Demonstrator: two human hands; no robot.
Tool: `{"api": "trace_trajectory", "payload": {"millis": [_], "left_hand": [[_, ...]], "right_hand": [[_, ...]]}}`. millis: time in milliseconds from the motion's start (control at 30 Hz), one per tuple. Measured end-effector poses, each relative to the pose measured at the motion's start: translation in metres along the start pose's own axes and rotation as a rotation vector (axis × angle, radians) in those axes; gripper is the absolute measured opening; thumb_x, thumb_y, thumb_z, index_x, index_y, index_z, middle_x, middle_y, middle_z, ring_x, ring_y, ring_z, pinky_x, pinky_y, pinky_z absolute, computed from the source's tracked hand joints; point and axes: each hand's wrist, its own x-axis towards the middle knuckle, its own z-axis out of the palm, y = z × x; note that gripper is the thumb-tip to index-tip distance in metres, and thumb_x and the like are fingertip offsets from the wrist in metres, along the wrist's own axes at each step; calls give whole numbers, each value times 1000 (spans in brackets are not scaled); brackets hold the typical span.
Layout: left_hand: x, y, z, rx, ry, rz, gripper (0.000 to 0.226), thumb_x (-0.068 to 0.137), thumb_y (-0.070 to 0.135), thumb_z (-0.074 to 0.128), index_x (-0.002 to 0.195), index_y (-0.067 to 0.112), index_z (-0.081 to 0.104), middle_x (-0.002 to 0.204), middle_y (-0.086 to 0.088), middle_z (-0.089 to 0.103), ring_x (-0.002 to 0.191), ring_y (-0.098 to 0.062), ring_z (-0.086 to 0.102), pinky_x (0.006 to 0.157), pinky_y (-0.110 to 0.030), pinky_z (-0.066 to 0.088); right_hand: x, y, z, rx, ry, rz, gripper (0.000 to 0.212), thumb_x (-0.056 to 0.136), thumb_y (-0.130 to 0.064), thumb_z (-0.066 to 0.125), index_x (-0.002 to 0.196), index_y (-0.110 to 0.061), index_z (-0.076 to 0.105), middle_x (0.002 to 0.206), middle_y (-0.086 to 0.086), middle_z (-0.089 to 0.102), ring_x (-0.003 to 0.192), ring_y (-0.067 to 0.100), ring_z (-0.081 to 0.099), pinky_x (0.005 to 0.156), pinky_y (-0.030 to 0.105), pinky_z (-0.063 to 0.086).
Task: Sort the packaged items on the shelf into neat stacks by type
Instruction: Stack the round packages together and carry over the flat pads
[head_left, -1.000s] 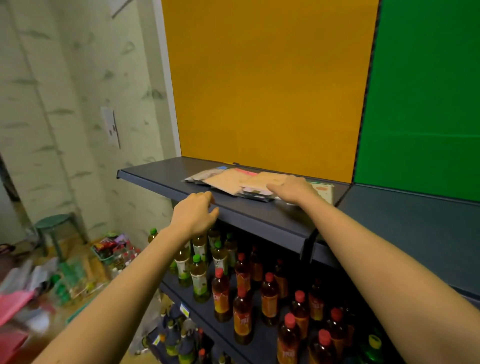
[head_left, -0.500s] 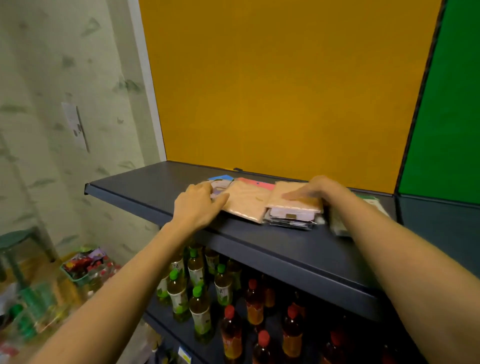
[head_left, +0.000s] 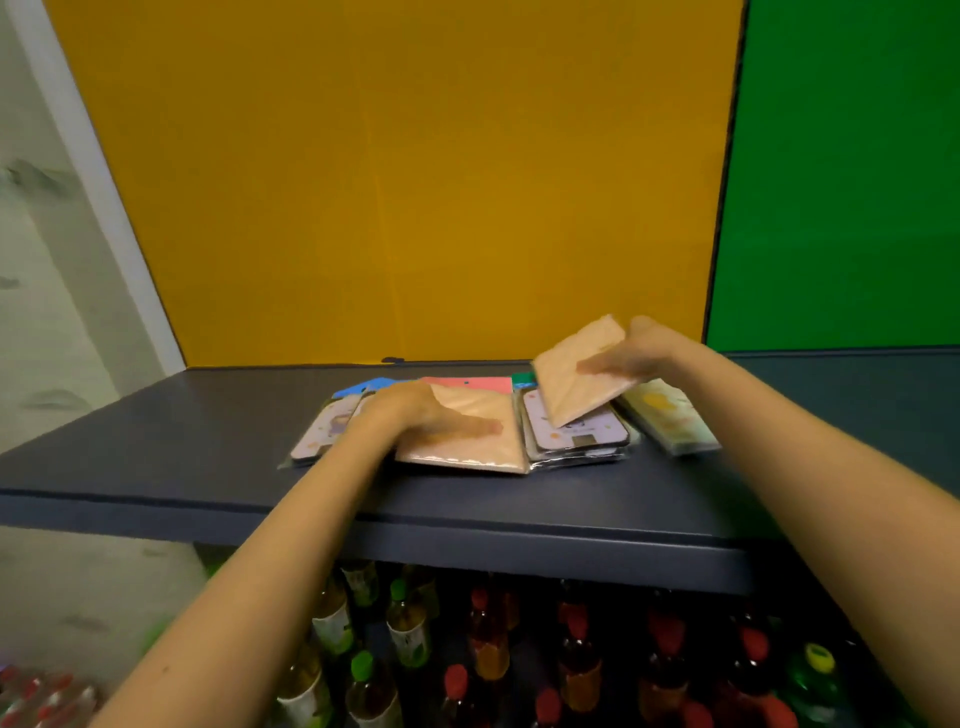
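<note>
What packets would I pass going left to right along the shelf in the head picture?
Pale cartoon packet → flat peach packet under the left hand → stack of lilac packets → yellow-green packet.

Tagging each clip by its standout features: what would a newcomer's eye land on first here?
The big yellow back panel beside the green panel dominates the view. At the dark shelf, the right hand holds a raised peach packet tilted in the air, while the left hand rests on a flat peach packet. Below the shelf stand bottles with red and green caps.
</note>
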Motion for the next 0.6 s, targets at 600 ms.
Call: {"api": "trace_trajectory", "payload": {"millis": [600], "left_hand": [[19,-23,-38,-800,280,440,59,73,11,77,115,8,37,125,-16,53,111,-34,56,86,-43,48]], "right_hand": [[-82,41,-19,354,351,69,51,82,-16,68,125,5,51,124,16,59,114,30,58,99,40,47]]}}
